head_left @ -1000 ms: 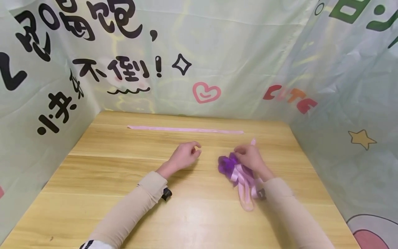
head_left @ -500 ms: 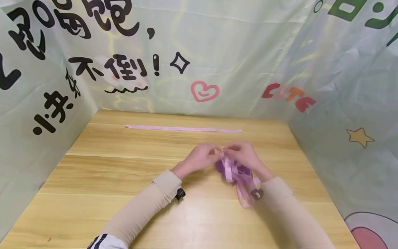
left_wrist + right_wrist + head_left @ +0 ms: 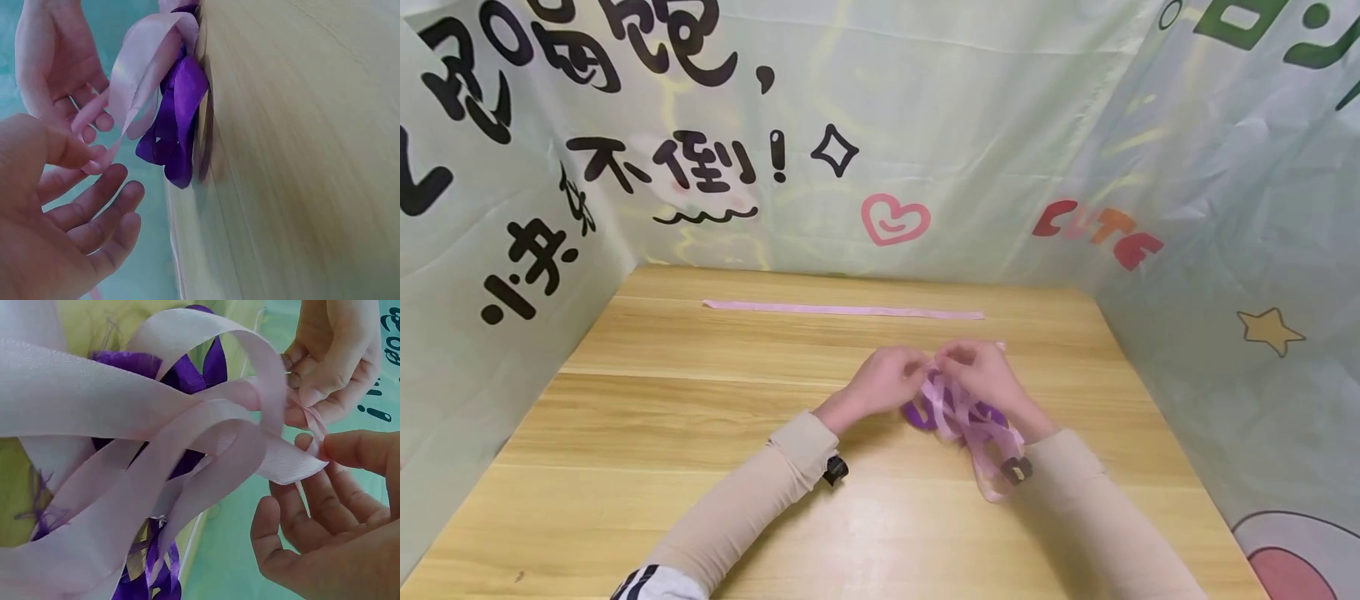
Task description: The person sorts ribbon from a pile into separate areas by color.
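Observation:
Thumb and fingertips of my left hand [image 3: 887, 380] pinch a narrow, bunched length of pink satin ribbon [image 3: 284, 464]. Close beside it my right hand [image 3: 983, 373] pinches the same ribbon, as the right wrist view shows. Wide pink loops [image 3: 140, 53] hang from between the hands over a bunch of purple ribbon [image 3: 181, 112] on the table. In the head view the purple ribbon [image 3: 917, 414] shows at both sides of the pink loops. Some of the bunch is hidden behind the right hand.
A straight pink ribbon strip [image 3: 842, 310] lies flat across the back of the wooden table [image 3: 662, 425]. Printed cloth [image 3: 985, 150] hangs behind the table and along its sides. Frayed purple threads [image 3: 47, 509] stick out from the bunch.
My left hand has come right to meet the right hand and now pinches ribbon. The right hand has shifted slightly left, and the pink loops have been drawn up over the purple bunch.

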